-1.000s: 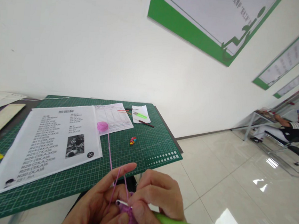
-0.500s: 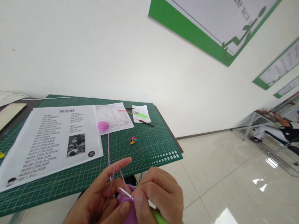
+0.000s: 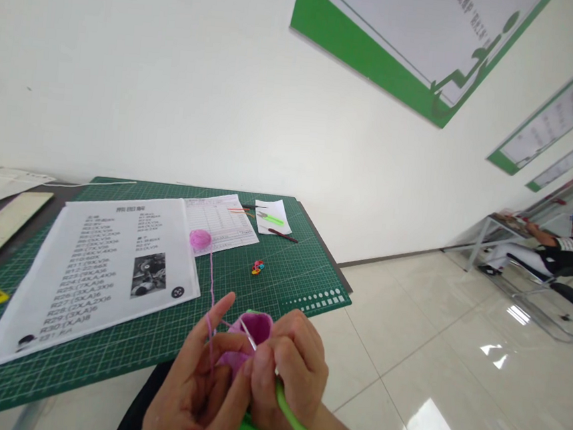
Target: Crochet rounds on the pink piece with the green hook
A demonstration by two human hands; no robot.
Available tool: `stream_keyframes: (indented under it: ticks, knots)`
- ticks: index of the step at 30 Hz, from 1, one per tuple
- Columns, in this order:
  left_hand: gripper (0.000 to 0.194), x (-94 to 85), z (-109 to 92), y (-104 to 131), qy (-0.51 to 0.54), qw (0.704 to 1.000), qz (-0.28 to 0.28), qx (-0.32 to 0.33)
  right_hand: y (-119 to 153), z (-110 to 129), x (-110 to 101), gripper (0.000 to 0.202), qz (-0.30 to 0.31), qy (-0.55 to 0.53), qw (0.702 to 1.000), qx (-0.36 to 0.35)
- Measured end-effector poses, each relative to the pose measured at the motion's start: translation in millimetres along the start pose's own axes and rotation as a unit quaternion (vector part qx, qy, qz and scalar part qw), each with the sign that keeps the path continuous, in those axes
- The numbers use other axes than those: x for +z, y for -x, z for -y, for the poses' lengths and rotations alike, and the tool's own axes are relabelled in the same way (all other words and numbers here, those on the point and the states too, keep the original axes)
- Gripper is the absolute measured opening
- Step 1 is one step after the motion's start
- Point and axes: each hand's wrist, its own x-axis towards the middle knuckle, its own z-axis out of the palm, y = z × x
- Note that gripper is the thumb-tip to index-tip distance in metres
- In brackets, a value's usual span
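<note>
My left hand pinches a pink-purple crochet piece, whose hollow opening faces up. Pink yarn loops over its raised index finger and runs back to a small yarn ball on the papers. In my right hand is a crochet hook with a green handle, closed in the fingers. Its metal tip points up and left, over the opening of the piece. Both hands touch at the thumbs, just off the table's front edge. Fingers hide the lower part of the piece.
A green cutting mat covers the table. On it lie a printed pattern sheet, a form, green-handled snips, a dark pen-like stick and small colourful markers. Another person sits far right.
My hands have drawn closer together, the right one shifting left. The crochet piece has tipped so its opening shows, and my left index finger is lower and further left.
</note>
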Motion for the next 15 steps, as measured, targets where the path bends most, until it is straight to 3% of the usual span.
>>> stream_keyframes:
  ticks: [3,8,15]
  knots:
    - [0.057,-0.2,-8.7,-3.8,0.077,0.994,0.061,-0.056,3.6,-4.0,3.4,0.029,-0.030,-0.023,0.999,-0.009]
    - [0.056,-10.2,-21.5,-11.8,0.151,0.968,0.127,-0.155,-8.0,-3.1,-10.0,0.030,0.040,-0.063,0.996,-0.044]
    - [0.053,-23.5,-23.6,-19.2,0.162,0.949,0.196,-0.187,-25.0,4.4,-24.4,0.036,0.113,-0.118,0.986,-0.035]
